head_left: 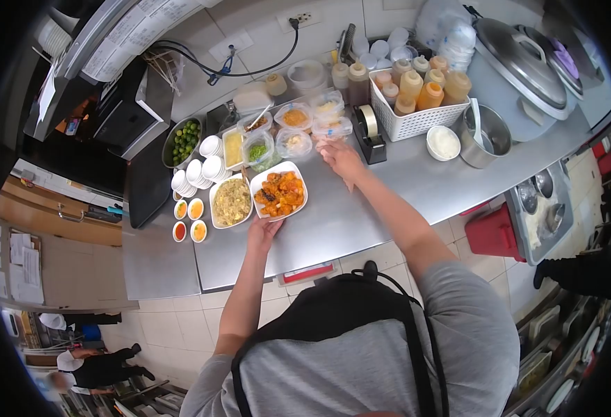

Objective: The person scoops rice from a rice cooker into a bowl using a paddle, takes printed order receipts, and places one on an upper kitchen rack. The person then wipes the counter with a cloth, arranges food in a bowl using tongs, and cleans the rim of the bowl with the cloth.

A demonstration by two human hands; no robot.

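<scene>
Steel worktop [361, 212], tiled floor [163, 347]: I see the left hand [265, 230], partly hidden, grip a bowl [298, 206]; right hand [339, 156], can't tell.

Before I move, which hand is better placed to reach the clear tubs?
Probably the right hand: its fingers are at the nearest of the clear tubs, while the left hand is under the near edge of the orange-food bowl.

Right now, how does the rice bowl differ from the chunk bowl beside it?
The rice bowl holds fine, pale yellowish grains; the chunk bowl holds larger, vivid orange pieces. The left hand touches the chunk bowl's near edge; no hand touches the rice bowl. Both bowls are white.
</scene>
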